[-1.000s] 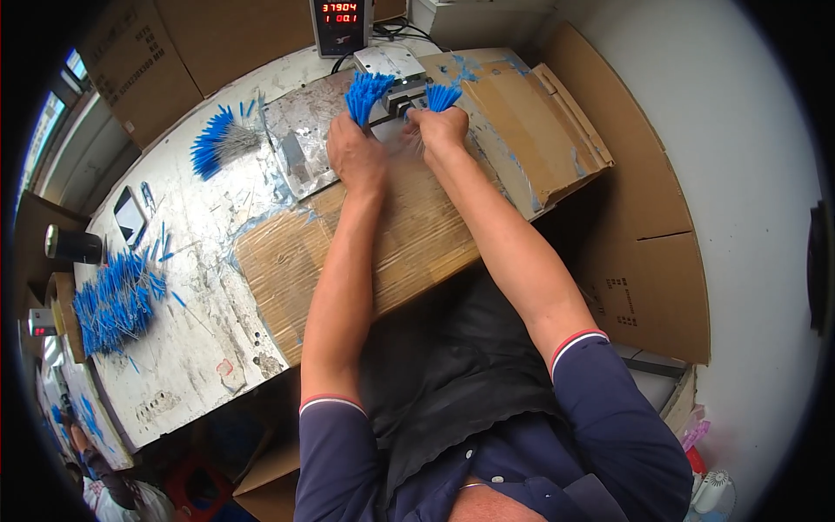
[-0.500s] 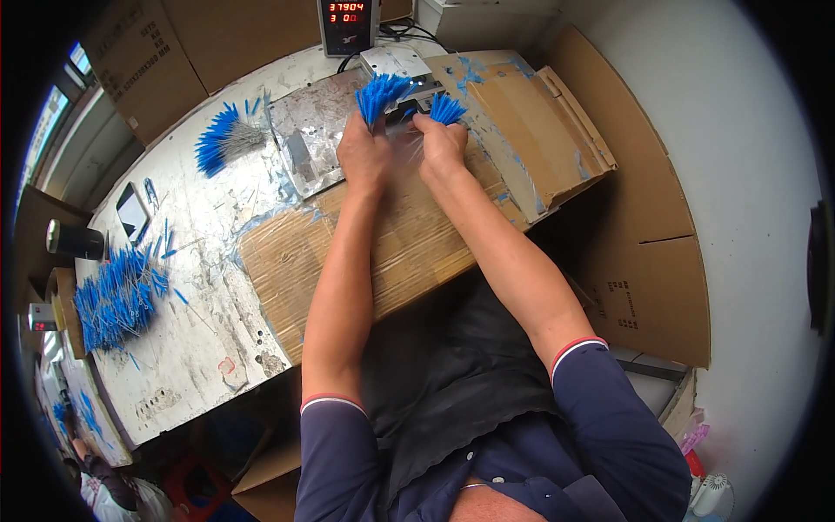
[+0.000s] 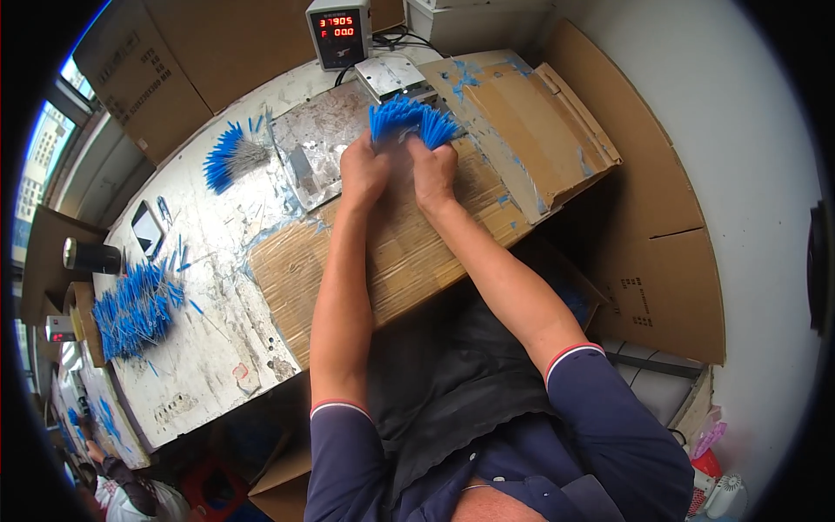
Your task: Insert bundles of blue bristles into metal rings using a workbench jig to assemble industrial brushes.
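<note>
My left hand is closed around a bunch of thin wires with blue tips, which look like small wire brushes. My right hand grips a smaller bunch of the same blue-tipped wires. Both bunches fan upward and touch each other, forming one arc of blue. Their grey wire ends are mostly hidden by my fingers and blurred. Beneath and just beyond my hands are a worn metal plate and a small metal device.
More blue-tipped wires lie in a fanned bunch and a large pile at left, near a phone and a black cup. A counter with red digits stands behind. Flattened cardboard covers the front edge. Another person sits lower left.
My two hands have drawn closer, bringing the separate bunches together. They have pulled back slightly from the metal device. The counter's display has changed, and the whole view has shifted a little.
</note>
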A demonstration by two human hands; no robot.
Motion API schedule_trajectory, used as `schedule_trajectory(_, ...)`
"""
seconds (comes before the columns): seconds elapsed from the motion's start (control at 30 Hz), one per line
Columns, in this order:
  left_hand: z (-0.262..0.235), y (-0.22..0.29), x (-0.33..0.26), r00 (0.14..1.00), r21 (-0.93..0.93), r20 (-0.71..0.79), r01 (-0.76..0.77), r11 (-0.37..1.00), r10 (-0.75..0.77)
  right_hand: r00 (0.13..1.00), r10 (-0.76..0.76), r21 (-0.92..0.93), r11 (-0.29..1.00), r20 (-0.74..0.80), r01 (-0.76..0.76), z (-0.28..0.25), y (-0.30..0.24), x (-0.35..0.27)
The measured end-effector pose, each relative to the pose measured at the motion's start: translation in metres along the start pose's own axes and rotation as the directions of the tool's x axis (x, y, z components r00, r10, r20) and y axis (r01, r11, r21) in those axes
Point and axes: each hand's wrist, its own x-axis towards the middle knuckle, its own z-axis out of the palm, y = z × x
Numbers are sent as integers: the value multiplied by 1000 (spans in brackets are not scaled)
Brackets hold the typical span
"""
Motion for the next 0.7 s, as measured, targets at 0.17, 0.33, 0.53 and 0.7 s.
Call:
schedule_trajectory(0.17, -9, -12, -4, 994, -249, 96, 68, 966, -45, 996, 16, 53, 998, 86, -20, 1, -12, -13)
schedule_trajectory(0.33, -18, -4, -7, 968, -308, 227, 171, 936, -102, 997, -18, 102, 995, 76, 10, -3, -13, -10)
schedule_trajectory(0.53, -19, 9, -14, 970, -640, 6, 190, 745, -242, 993, 111, 264, 957, 50, -120, -11, -15, -16)
schedule_trajectory(0.7, -31, 3, -10, 973, -769, 46, 177, 614, -224, 981, 169, 343, 920, 91, -191, -13, -16, -12)
